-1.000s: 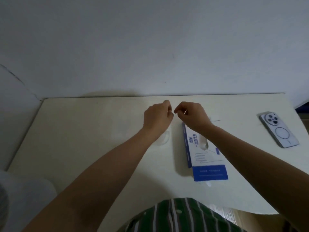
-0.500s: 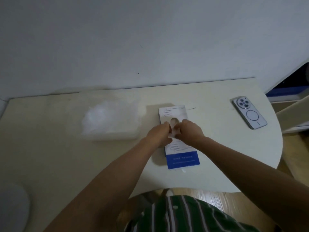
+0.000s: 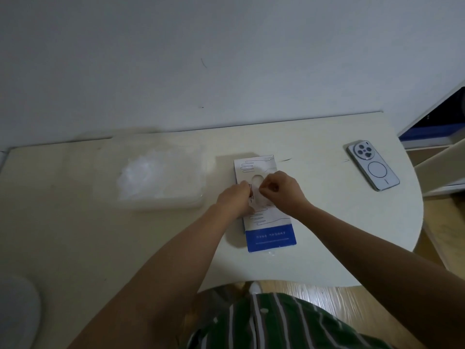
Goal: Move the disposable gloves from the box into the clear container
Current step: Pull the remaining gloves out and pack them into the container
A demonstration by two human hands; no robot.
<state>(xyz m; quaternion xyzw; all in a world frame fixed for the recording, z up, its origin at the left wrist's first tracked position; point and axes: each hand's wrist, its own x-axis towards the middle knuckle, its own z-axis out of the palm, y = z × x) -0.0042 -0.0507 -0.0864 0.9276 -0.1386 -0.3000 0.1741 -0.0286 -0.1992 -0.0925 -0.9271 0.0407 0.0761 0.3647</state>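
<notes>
A white and blue glove box (image 3: 269, 230) lies flat on the table, its oval opening facing up. Both hands meet over that opening. My left hand (image 3: 235, 197) has curled fingers at the opening's left edge, pinching what looks like torn card or glove film. My right hand (image 3: 280, 188) pinches thin clear glove film at the opening. To the left sits the clear container (image 3: 151, 177), with a crumpled heap of clear gloves inside.
A phone (image 3: 372, 168) lies face down at the table's right side. The cream table (image 3: 75, 235) ends in a curved front edge near my striped shirt. A white wall runs behind. A grey rounded object (image 3: 15, 313) sits at the lower left.
My hands came down from above the table's far side onto the box opening. The camera view shifted, and the clear container came into sight on the left.
</notes>
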